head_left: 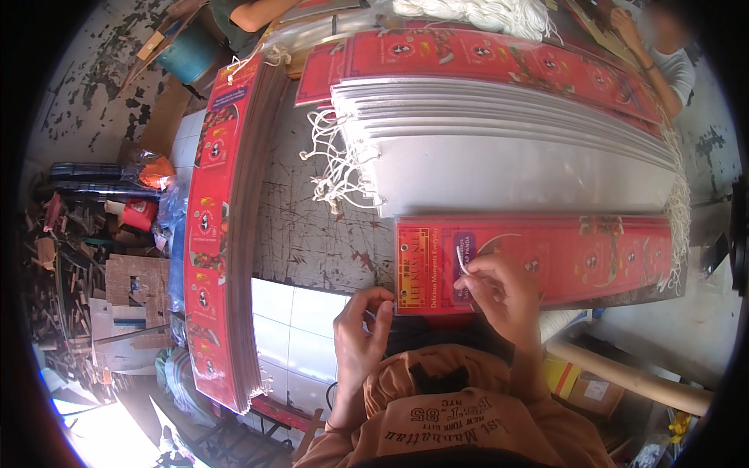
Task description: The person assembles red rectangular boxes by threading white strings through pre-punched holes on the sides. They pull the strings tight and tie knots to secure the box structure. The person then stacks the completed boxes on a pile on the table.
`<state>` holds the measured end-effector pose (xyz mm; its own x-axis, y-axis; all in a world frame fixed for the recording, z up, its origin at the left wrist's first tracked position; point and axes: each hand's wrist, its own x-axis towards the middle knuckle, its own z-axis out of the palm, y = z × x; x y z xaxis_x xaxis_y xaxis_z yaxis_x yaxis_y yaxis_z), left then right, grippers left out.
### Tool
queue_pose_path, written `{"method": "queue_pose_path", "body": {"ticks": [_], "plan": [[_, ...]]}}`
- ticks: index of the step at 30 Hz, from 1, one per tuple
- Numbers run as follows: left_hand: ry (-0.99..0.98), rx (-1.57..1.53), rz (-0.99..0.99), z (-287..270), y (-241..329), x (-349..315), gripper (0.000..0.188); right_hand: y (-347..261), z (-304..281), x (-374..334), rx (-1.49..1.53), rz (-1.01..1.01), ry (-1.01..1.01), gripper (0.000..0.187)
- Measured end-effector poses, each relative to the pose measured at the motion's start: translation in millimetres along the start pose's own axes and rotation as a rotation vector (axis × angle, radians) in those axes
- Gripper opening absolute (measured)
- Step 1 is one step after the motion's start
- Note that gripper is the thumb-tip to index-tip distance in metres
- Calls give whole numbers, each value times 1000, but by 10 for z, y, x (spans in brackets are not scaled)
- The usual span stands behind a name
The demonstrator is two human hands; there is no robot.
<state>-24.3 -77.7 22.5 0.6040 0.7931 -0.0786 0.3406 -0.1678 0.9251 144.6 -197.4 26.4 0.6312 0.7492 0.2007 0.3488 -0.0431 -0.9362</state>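
Note:
A long red printed banner strip [569,261] lies flat along the near edge of the table. Over its left part, my right hand [505,300] pinches a short white cord [461,259] between thumb and fingertips; the cord's end sticks up. My left hand [360,331] is just beside the strip's left end, fingers curled and thumb close to the forefinger. Whatever it may hold there is too small to make out. Behind the strip, a fanned stack of strips [515,171] lies pale side up, with knotted white cords [339,168] hanging from its left end.
A tall stack of red strips [211,234] runs along the left. More red strips [538,62] and a bundle of white cord [484,15] lie at the back. Two other people are beyond the table. A cardboard tube [640,378] is at the lower right.

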Motion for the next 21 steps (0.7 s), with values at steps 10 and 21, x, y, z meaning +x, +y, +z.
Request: {"method": "queue_pose_path", "body": {"ticks": [10,21], "plan": [[17,63,-4,-1,6,11,9,-4,9,13,-66,3,-10,12],[-6,99,1,-10,-4,7,11,23,4,15,-85,-26,-11,12]]}}
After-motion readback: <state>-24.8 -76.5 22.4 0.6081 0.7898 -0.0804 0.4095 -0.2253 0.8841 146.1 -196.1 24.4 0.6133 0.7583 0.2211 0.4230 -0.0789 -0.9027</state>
